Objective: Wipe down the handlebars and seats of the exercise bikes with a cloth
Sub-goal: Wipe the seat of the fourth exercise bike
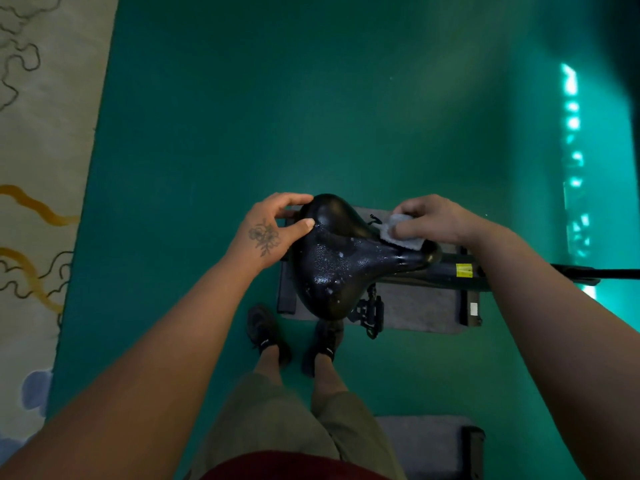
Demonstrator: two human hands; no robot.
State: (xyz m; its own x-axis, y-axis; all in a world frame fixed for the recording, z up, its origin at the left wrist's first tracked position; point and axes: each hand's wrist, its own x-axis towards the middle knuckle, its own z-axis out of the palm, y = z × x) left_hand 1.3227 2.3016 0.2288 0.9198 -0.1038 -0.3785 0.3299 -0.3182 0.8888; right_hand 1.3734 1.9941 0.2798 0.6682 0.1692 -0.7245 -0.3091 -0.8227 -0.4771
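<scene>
Steadying the glossy black padded bike saddle (341, 258) with my left hand (270, 230), I curl my fingers over its wide rear lobe and lay my thumb on top, while my right hand (433, 220) pinches the small pale grey cloth (403, 233) and presses it onto the narrow nose of the seat. Between my two grips the saddle's surface is beaded with droplets, so I judge most of the wiping is not yet done. The wetness is the main risk: my left thumb sits on slick vinyl and could slide, letting the seat twist under the push of my right. The cloth is small and bunched under my fingertips, so a hard stroke toward my left hand may drag it out of my pinch, or merely smear the drops about. Below my right grip lie the dark frame tube with its yellow warning label (464, 270) and a black pedal (369, 311) over a grey floor mat (415, 311); a dropped cloth would land there, beside my dark shoes (266, 336) on the green floor (242, 98). I cannot see any handlebars.
</scene>
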